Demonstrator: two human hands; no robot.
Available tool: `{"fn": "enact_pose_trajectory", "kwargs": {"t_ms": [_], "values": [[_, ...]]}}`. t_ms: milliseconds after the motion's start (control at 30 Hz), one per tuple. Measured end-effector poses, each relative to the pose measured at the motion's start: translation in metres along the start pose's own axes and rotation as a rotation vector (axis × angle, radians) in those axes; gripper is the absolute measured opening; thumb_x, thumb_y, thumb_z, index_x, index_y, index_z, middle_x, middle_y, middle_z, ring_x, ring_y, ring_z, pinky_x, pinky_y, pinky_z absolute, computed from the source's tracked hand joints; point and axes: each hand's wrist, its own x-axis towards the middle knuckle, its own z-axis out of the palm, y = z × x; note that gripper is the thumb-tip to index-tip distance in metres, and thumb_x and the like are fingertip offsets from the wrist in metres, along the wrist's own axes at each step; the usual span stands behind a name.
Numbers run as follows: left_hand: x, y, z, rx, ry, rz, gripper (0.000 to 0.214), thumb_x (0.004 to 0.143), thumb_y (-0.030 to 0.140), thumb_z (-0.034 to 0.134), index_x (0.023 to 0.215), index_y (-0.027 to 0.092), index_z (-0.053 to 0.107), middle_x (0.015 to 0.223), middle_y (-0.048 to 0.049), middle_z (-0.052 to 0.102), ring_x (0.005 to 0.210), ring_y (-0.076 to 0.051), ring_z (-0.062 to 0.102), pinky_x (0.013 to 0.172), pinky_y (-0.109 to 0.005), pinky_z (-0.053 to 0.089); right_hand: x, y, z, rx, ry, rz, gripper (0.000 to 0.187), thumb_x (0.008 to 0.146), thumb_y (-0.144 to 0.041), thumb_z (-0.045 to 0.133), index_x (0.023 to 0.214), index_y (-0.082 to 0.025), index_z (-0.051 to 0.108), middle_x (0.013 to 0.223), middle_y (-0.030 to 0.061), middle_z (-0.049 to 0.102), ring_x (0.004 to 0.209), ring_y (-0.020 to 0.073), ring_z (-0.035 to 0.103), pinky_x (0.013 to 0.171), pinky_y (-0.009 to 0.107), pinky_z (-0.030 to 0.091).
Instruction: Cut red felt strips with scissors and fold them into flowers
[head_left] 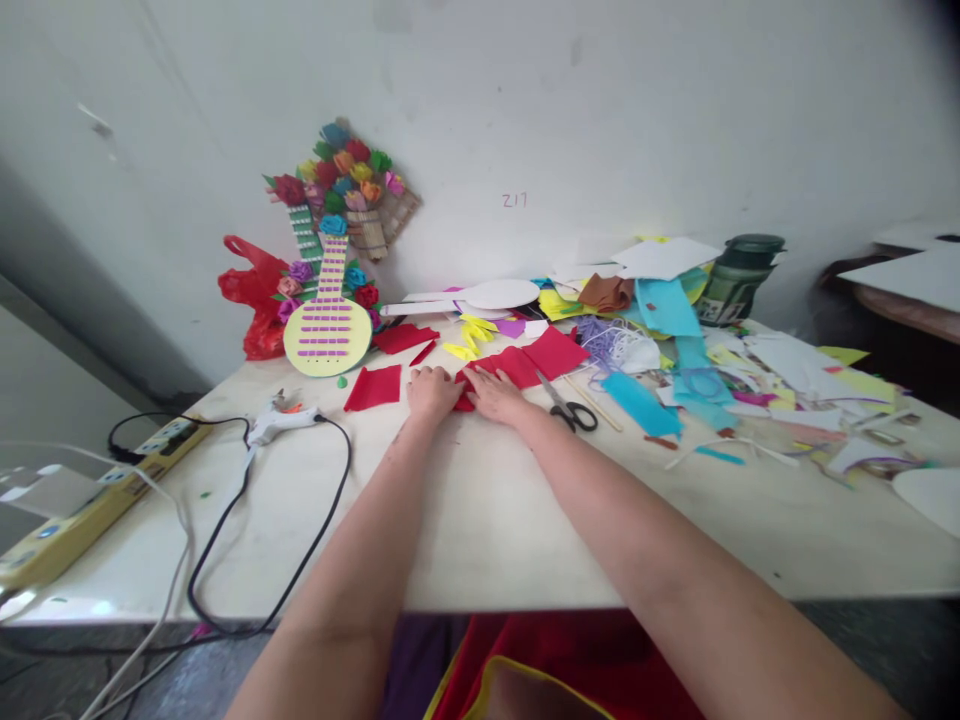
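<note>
A strip of red crepe paper (555,358) lies on the table, its left end under my hands. My left hand (433,390) is closed at that end, fingers bent down on the folded edge. Flat across the strip, my right hand (491,393) presses it with its fingers stretched out. Black-handled scissors (570,410) rest just right of my right hand, blades against the strip. To the left of my left hand is a cut red crepe paper piece (375,387). Another red piece (405,338) and yellow paper pieces (471,335) lie behind the hands.
A glue gun (281,425) with a looping black cord and a power strip (97,500) are at left. A flower-decorated paper lute (328,335) leans near a red plastic bag (259,300). Paper scraps (795,370) cover the right side, before a dark green bottle (741,280).
</note>
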Motion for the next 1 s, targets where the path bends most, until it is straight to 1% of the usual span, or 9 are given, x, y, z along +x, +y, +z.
{"fn": "enact_pose_trajectory", "kwargs": {"t_ms": [100,233,300,433,567,633,800,900,1000], "values": [[0.006,0.008,0.003,0.025,-0.071,-0.033,0.038,0.069,0.048,0.053,0.088,0.017,0.062,0.106,-0.0132,0.060,0.109,-0.029,0.044,0.087,-0.039,0.034,0.001,0.002,0.002,-0.003,-0.006,-0.006,0.055,0.089,-0.030,0.024,0.140,-0.012,0.015,0.144,0.0112,0.024,0.133,0.0171,0.016,0.106,0.040,0.009],[0.011,0.013,-0.002,-0.014,-0.199,-0.101,0.035,0.068,0.048,0.054,0.084,0.018,0.061,0.099,-0.0123,0.063,0.104,-0.028,0.050,0.087,-0.038,0.034,0.001,0.004,0.002,0.002,-0.008,-0.022,0.054,0.089,-0.032,0.023,0.140,-0.013,0.016,0.144,0.0105,0.023,0.133,0.0172,0.016,0.106,0.039,0.009],[0.013,0.013,-0.002,-0.078,-0.216,-0.110,0.030,0.067,0.042,0.055,0.084,0.019,0.061,0.096,-0.0103,0.065,0.097,-0.025,0.055,0.080,-0.034,0.039,-0.001,0.003,0.001,0.011,-0.003,-0.025,0.054,0.089,-0.031,0.024,0.140,-0.013,0.016,0.144,0.0099,0.023,0.133,0.0176,0.016,0.106,0.039,0.009],[0.018,0.012,0.001,-0.136,-0.174,-0.115,0.028,0.065,0.034,0.056,0.089,0.019,0.061,0.096,-0.0103,0.065,0.090,-0.023,0.059,0.070,-0.029,0.042,-0.002,0.002,0.000,0.038,0.000,-0.029,0.055,0.088,-0.030,0.025,0.140,-0.014,0.016,0.145,0.0082,0.023,0.134,0.0170,0.014,0.106,0.040,0.008],[0.026,0.016,0.003,-0.095,-0.301,-0.140,0.026,0.065,0.030,0.055,0.086,0.016,0.063,0.092,-0.0133,0.065,0.087,-0.024,0.061,0.067,-0.029,0.044,0.001,0.004,0.002,0.050,-0.022,-0.017,0.053,0.089,-0.031,0.023,0.140,-0.017,0.016,0.145,0.0053,0.021,0.134,0.0155,0.012,0.107,0.042,0.005],[0.029,0.019,0.002,-0.067,-0.333,-0.153,0.026,0.066,0.030,0.054,0.087,0.016,0.063,0.093,-0.0132,0.065,0.088,-0.024,0.061,0.068,-0.029,0.044,0.003,0.004,0.003,0.046,-0.024,-0.014,0.053,0.089,-0.031,0.023,0.140,-0.018,0.015,0.146,0.0052,0.021,0.134,0.0154,0.013,0.107,0.043,0.004],[0.024,0.027,-0.002,-0.040,-0.283,-0.144,0.026,0.070,0.030,0.050,0.091,0.019,0.063,0.102,-0.0113,0.064,0.095,-0.024,0.058,0.074,-0.031,0.044,0.001,0.006,0.001,0.049,0.002,-0.019,0.053,0.089,-0.029,0.023,0.140,-0.019,0.015,0.145,0.0056,0.023,0.133,0.0171,0.018,0.107,0.044,0.005],[0.018,0.027,-0.003,-0.047,-0.206,-0.111,0.027,0.072,0.028,0.049,0.095,0.019,0.061,0.107,-0.0120,0.061,0.099,-0.025,0.057,0.075,-0.033,0.043,-0.004,0.009,-0.005,0.009,-0.009,-0.023,0.053,0.090,-0.035,0.020,0.140,-0.019,0.015,0.146,0.0052,0.020,0.134,0.0173,0.014,0.106,0.046,0.003],[0.014,0.023,-0.003,-0.067,-0.183,-0.118,0.030,0.073,0.036,0.050,0.096,0.019,0.059,0.107,-0.0133,0.061,0.099,-0.027,0.056,0.075,-0.035,0.043,-0.009,0.014,-0.012,-0.067,-0.080,0.009,0.056,0.090,-0.043,0.016,0.140,-0.018,0.018,0.147,0.0042,0.016,0.135,0.0176,0.006,0.105,0.048,-0.003]]}}
